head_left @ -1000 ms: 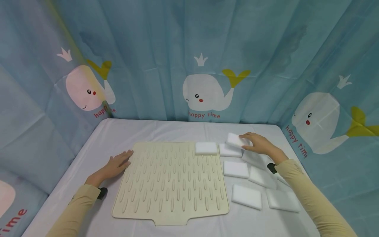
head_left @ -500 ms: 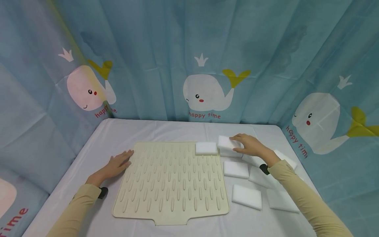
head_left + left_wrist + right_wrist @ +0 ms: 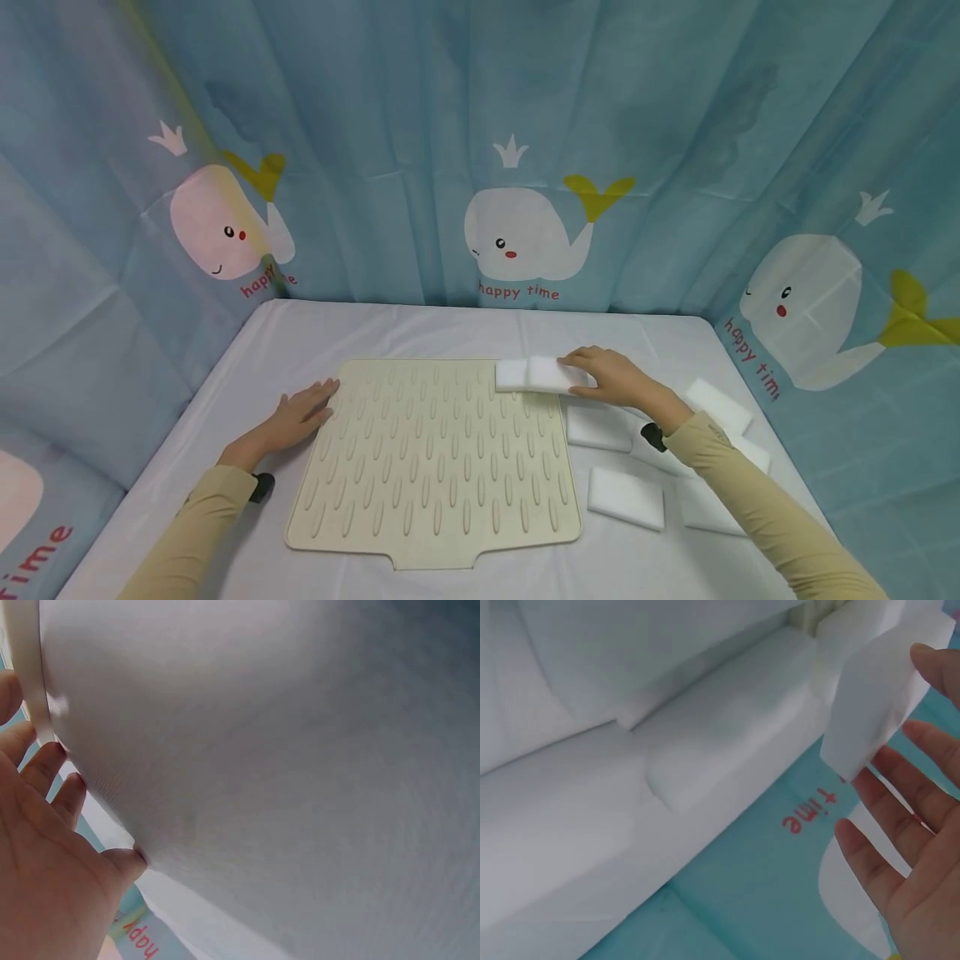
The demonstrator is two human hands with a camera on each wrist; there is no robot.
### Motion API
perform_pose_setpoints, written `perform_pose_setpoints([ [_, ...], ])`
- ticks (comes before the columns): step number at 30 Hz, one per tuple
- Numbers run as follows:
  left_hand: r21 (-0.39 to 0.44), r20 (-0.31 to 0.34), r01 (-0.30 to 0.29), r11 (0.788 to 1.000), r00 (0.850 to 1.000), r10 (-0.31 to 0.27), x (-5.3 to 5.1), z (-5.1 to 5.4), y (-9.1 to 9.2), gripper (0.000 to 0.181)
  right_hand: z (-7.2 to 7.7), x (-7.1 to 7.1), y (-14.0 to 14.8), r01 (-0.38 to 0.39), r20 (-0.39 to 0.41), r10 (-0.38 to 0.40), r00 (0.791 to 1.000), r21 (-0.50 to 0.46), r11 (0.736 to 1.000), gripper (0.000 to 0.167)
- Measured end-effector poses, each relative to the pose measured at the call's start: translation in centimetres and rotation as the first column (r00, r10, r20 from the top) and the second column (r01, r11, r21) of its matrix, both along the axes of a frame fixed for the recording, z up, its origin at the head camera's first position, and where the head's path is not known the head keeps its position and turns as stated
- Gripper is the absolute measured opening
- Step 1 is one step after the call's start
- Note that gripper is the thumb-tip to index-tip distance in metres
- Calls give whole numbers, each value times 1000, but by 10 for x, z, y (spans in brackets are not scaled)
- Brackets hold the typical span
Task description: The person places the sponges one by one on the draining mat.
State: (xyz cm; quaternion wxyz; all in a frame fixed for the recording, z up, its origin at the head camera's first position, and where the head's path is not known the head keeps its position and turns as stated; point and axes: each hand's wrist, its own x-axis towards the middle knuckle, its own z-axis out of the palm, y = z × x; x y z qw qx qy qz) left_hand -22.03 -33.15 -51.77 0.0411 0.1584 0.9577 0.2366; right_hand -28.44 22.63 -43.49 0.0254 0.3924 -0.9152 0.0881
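Observation:
In the head view my right hand (image 3: 617, 379) pinches a white sponge block (image 3: 550, 375) between thumb and fingers, over the top right corner of a cream ribbed mat (image 3: 427, 467). Another white sponge (image 3: 510, 376) lies on the mat's back edge, partly hidden by the held one. In the right wrist view the gripped sponge (image 3: 877, 697) is tilted, thumb on one side and fingers on the other. My left hand (image 3: 291, 418) rests at the mat's left edge, fingers spread and nearly straight.
Several more white sponges lie right of the mat, among them a near sponge (image 3: 626, 498) and a far-right sponge (image 3: 718, 405). Some lie partly under my right forearm. A white cloth (image 3: 405, 332) covers the table. Blue whale-print curtains (image 3: 420, 167) stand behind and at both sides.
My right hand has carried the sponge left and slightly toward me, from above the loose sponges to over the mat's corner. My left hand has stayed in place.

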Motion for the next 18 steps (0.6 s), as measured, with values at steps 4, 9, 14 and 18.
perform_pose_setpoints([
  [4,8,-6,1,1000,1000,-1,1,0,1,55,3,5,-8,-21,-11,21,1000,2,1000,49],
  [9,7,-6,5,1000,1000,-5,0,0,0,55,3,12,-17,-50,-20,50,999,15,999,50],
  [14,-1,4,7,1000,1000,-7,-1,0,0,56,0,18,-28,-86,-21,87,996,30,996,51],
  [18,2,-1,5,1000,1000,-5,-1,-1,0,56,-2,23,-35,-102,-26,103,994,29,994,51],
])
